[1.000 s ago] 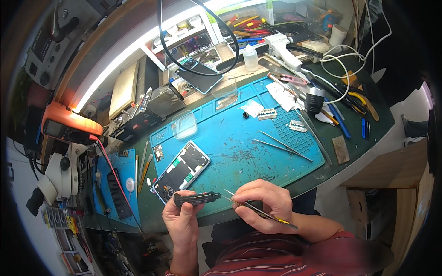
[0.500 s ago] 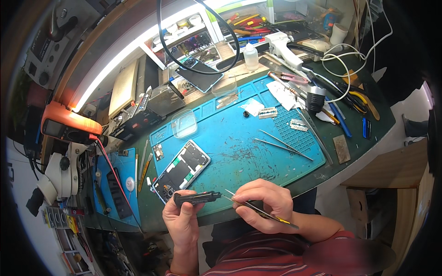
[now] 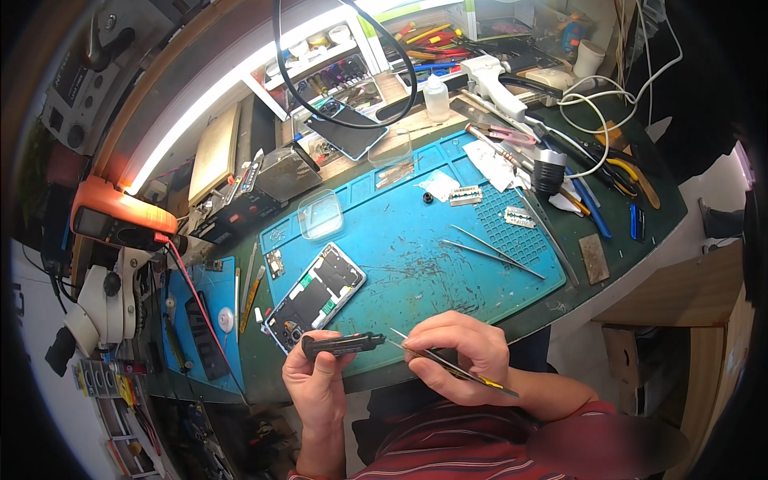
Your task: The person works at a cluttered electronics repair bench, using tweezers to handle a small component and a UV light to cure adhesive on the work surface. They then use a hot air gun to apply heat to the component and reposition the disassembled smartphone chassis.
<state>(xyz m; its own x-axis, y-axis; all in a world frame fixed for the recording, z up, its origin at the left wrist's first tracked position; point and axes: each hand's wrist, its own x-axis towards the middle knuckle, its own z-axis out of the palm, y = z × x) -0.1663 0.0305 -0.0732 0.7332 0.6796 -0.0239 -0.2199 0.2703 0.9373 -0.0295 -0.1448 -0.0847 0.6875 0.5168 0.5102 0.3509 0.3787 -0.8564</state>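
My left hand [image 3: 316, 384] grips a black screwdriver handle [image 3: 344, 345], held level at the near edge of the blue work mat [image 3: 416, 232]. My right hand [image 3: 460, 352] holds thin metal tweezers [image 3: 456, 370] with a yellow-marked end; their tip points at the screwdriver's tip. Just beyond my left hand an opened phone [image 3: 316, 296] lies on the mat with its insides showing.
A second pair of tweezers [image 3: 488, 250] and razor blades [image 3: 466, 195] lie on the mat's right half, with a clear plastic lid [image 3: 320, 214] at its far left. A microscope [image 3: 100, 300], an orange meter [image 3: 120, 218], cables and hand tools crowd the bench around.
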